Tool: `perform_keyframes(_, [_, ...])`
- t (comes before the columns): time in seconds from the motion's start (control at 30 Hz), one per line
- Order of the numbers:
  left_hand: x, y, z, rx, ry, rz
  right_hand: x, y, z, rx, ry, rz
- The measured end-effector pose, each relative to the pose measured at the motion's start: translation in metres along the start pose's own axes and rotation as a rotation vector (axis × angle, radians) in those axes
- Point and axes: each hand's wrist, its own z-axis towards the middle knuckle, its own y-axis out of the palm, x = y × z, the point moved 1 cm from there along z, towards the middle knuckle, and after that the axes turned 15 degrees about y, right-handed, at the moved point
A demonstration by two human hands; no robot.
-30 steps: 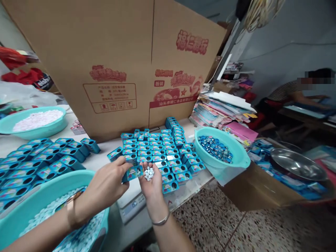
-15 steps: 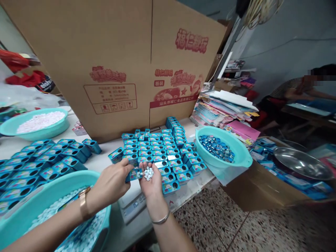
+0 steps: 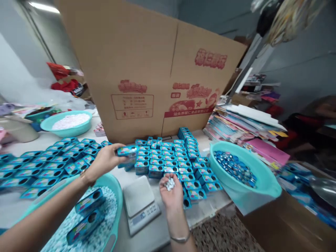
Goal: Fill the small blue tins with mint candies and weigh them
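My left hand [image 3: 106,161] is closed around the end of a small blue box [image 3: 127,150]. It holds the box above the table, at the left edge of the packed rows of blue boxes [image 3: 156,162]. Small pale candies [image 3: 170,184] lie in the palm of my right hand [image 3: 172,196], which is turned up with its fingers curled around them. In front of the rows is a digital scale [image 3: 140,203] with a bare pan. At lower left stands a turquoise tub [image 3: 118,196] of pale blue candies, with blue boxes [image 3: 86,225] lying on top.
A large cardboard carton [image 3: 136,52] stands behind the rows. A turquoise basin [image 3: 270,187] of shiny blue lids is to the right, beside stacked papers [image 3: 246,119]. More blue boxes [image 3: 52,164] and a bowl [image 3: 70,131] of pale candies are at left.
My left hand has moved left, away from my right palm, carrying the blue box. My right hand still cups candies. The view has turned left, and the scale is now uncovered.
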Motion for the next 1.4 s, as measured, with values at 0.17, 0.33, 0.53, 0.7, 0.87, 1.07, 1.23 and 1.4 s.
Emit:
perform_keyframes(0.17, [-0.076,0.0,0.045,0.066,-0.232,0.13,-0.016,-0.013,0.01,-0.041,0.001,-0.02])
perform_keyframes(0.33, [-0.113,0.057,0.07,-0.091,-0.229,0.061,-0.025,-0.023,0.025,-0.014,0.001,-0.049])
perform_keyframes(0.53, [-0.157,0.063,0.083,-0.188,-0.084,0.053,-0.048,-0.036,0.044,-0.039,-0.015,-0.212])
perform_keyframes(0.7, [-0.195,0.025,0.072,-0.177,-0.008,0.259,-0.041,-0.034,0.05,-0.001,-0.053,-0.23])
perform_keyframes(0.87, [-0.192,0.017,0.053,-0.228,0.082,0.451,-0.023,-0.025,0.047,-0.008,-0.009,-0.232])
perform_keyframes(1.07, [-0.131,-0.03,0.049,-0.143,0.173,0.552,-0.024,-0.019,0.02,-0.048,-0.048,-0.108])
perform_keyframes(1.23, [-0.046,-0.054,0.025,-0.097,0.249,0.534,-0.025,-0.015,0.005,-0.074,-0.075,-0.149])
perform_keyframes(1.4, [0.032,0.014,-0.023,-0.171,0.365,0.444,-0.02,-0.017,-0.002,-0.091,-0.02,-0.136])
